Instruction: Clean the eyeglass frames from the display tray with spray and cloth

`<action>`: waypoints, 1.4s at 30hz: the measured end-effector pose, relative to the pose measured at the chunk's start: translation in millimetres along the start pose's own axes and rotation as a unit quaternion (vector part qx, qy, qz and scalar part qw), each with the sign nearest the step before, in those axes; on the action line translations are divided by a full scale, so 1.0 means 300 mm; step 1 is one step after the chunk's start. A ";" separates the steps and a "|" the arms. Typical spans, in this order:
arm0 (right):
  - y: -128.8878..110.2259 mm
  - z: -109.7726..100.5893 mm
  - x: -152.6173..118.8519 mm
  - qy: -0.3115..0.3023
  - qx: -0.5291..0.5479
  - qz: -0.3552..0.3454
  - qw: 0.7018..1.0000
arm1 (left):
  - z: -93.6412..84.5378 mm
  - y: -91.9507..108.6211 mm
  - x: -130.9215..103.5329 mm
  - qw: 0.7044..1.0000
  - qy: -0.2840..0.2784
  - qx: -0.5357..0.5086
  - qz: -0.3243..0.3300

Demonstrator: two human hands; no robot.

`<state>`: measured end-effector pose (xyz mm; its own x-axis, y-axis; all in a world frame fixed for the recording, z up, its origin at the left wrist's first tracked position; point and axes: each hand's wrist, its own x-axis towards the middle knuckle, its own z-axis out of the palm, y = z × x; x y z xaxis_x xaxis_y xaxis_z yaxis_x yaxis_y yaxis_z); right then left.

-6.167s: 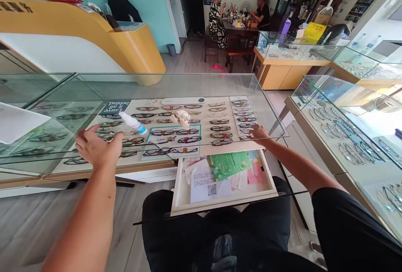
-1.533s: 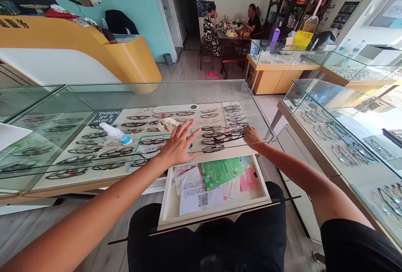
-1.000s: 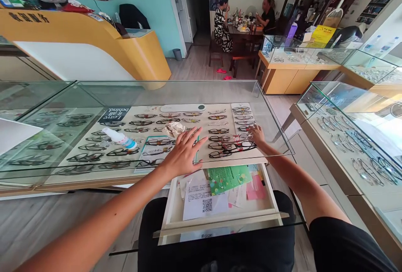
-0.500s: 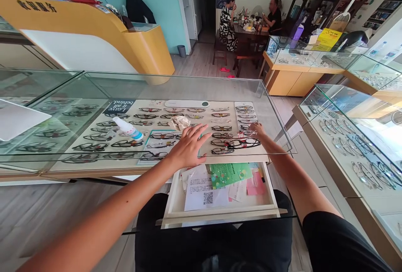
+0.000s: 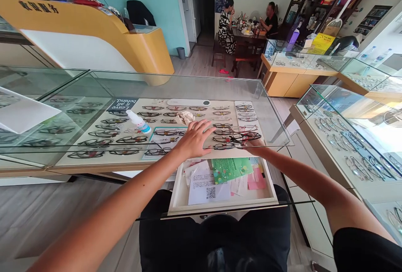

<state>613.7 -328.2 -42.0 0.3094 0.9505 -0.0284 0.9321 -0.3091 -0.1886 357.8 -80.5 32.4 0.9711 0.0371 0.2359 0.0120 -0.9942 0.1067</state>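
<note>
My left hand (image 5: 194, 140) lies flat on the glass top (image 5: 188, 87) of the display case, fingers spread, near its front edge. My right hand (image 5: 255, 143) reaches into the case under the glass and grips a dark pair of glasses (image 5: 240, 137) with reddish arms, held just above the display tray (image 5: 220, 148) of eyewear rows. The glass edge partly hides the fingers. A white spray bottle (image 5: 140, 122) with a blue band and a crumpled cloth (image 5: 186, 117) lie on the glass to the left of my left hand.
Below the case an open drawer (image 5: 221, 205) holds a green leaflet (image 5: 230, 168), a QR-code sheet (image 5: 205, 186) and pink paper (image 5: 256, 180). More glass cases (image 5: 345, 133) stand at right, a yellow counter (image 5: 94, 29) at left. Two people sit at a far table (image 5: 248, 33).
My left hand moved from the left of the glass top to its middle and laid flat. My right hand took the dark glasses and drew them toward the case's front edge.
</note>
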 end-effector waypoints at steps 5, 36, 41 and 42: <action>-0.179 -0.033 -0.176 -0.134 0.065 -0.084 0.985 | 0.015 -0.005 0.002 1.000 0.009 -0.007 0.004; 0.013 -0.484 0.245 0.017 -0.059 -0.096 0.993 | 0.007 -0.004 0.000 1.000 -0.005 0.003 -0.004; 0.019 -0.468 0.222 0.021 -0.048 -0.100 0.994 | 0.008 -0.008 0.000 1.000 -0.004 0.002 -0.003; 0.017 -0.470 0.221 0.020 -0.045 -0.098 0.994 | 0.008 -0.008 0.000 1.000 -0.003 0.003 -0.004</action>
<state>665.3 -271.3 93.6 0.1262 0.9912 0.0397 0.9878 -0.1218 -0.0972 358.4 -78.5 29.7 0.9722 0.0437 0.2302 0.0203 -0.9945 0.1031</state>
